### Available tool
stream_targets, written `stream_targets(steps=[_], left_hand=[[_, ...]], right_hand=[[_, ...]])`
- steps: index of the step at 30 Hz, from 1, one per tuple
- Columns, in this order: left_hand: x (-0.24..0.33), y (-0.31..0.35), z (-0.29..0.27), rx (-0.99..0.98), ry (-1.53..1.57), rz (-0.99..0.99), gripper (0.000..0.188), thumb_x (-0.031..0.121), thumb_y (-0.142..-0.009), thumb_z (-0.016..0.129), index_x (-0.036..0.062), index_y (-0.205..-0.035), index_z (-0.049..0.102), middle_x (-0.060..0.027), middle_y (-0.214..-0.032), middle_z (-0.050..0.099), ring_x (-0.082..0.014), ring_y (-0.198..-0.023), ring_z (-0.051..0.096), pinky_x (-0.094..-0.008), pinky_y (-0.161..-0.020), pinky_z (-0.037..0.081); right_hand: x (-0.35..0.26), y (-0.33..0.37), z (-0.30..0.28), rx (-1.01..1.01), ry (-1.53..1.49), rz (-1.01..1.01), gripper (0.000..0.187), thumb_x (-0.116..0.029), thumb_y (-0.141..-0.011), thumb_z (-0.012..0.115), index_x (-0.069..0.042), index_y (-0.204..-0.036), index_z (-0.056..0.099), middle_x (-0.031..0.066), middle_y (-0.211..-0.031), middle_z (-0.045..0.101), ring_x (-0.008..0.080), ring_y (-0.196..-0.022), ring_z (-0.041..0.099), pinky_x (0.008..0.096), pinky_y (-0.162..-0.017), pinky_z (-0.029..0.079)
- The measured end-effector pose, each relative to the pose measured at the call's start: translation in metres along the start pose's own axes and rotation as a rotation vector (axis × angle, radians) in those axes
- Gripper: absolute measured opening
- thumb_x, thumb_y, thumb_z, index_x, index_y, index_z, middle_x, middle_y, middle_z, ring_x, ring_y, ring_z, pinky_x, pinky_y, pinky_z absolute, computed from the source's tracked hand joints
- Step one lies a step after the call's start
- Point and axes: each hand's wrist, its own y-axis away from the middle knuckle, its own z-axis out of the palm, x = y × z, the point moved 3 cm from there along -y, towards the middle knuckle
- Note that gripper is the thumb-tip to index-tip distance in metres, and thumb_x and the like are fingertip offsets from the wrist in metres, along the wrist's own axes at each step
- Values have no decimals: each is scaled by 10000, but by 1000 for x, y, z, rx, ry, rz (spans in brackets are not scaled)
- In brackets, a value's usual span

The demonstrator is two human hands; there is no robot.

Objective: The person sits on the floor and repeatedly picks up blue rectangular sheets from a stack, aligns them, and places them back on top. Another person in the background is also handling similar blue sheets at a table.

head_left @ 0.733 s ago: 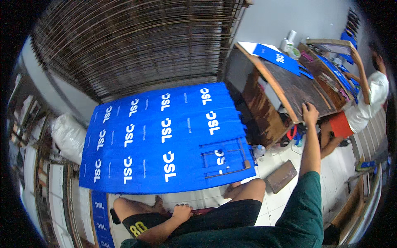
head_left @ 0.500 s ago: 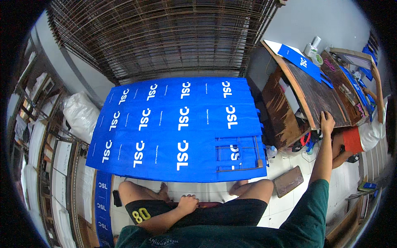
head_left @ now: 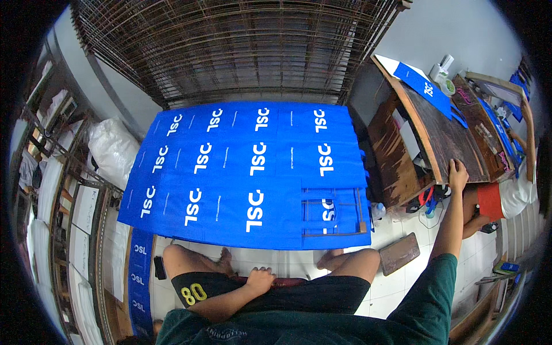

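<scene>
My left hand (head_left: 261, 280) rests between my thighs, its fingers curled over the front edge of a dark red seat (head_left: 287, 282). On the right, my right arm reaches out, and my right hand (head_left: 457, 174) lies on the near edge of a dark wooden worktable (head_left: 445, 141), holding nothing that shows. Before my knees spreads a low table covered with blue printed fabric pieces (head_left: 230, 172) carrying white lettering. A thin wire frame (head_left: 333, 234) lies over the fabric's near right corner, around one of the printed marks.
A co-worker in a white top and red shorts (head_left: 490, 201) is at the worktable's right, near a framed screen (head_left: 489, 81). Blue cut fabric (head_left: 425, 89) and a tape roll (head_left: 447, 87) lie on it. Wire racks (head_left: 230, 52) stand behind; a brown block (head_left: 401, 255) is on the floor.
The view has shifted slightly. My left hand stays on the seat edge and my right hand stays on the worktable's edge, its fingers drawn a little closer together. The fabric lies as before.
</scene>
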Motion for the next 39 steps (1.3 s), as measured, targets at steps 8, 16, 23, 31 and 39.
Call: stream_targets(steps=[8, 16, 23, 31, 39], left_hand=[[4, 1, -2, -7, -23, 9, 175, 205, -730, 606, 106, -867, 650, -77, -915, 597, -244, -882, 602, -418, -704, 487], [0, 0, 4, -21, -2, -6, 156, 175, -716, 605, 111, -850, 657, -71, -924, 594, -243, -899, 594, -414, -713, 482], [-4, -2, 5, -30, 22, -7, 166, 208, -710, 629, 108, -840, 654, -68, -921, 594, -243, -903, 593, -421, -712, 481], [0, 2, -10, -29, 26, -26, 228, 265, -704, 646, 148, -900, 654, -62, -939, 590, -242, -902, 586, -429, -709, 476], [1, -1, -11, -39, 3, -22, 198, 250, -700, 641, 138, -862, 665, -59, -904, 596, -236, -886, 594, -408, -700, 489]], right_hand=[[6, -2, 0, 24, 2, -63, 503, -457, -859, 505, -48, -1138, 589, 149, -1165, 577, 315, -1104, 516, 388, -976, 334], [-4, 0, -3, 0, 40, -25, 504, -465, -853, 512, -56, -1136, 596, 154, -1152, 586, 328, -1071, 540, 392, -935, 382], [0, 3, -8, 25, 26, -9, 461, -419, -847, 533, -60, -1127, 606, 153, -1133, 597, 311, -1070, 549, 378, -919, 402], [-22, 4, -8, 103, 35, -59, 424, -423, -821, 550, -95, -1075, 639, 146, -1103, 610, 305, -1062, 554, 368, -928, 398], [-20, 17, -15, 54, -7, 87, 470, -449, -827, 526, -98, -1132, 603, 120, -1240, 526, 326, -1181, 416, 392, -1014, 298]])
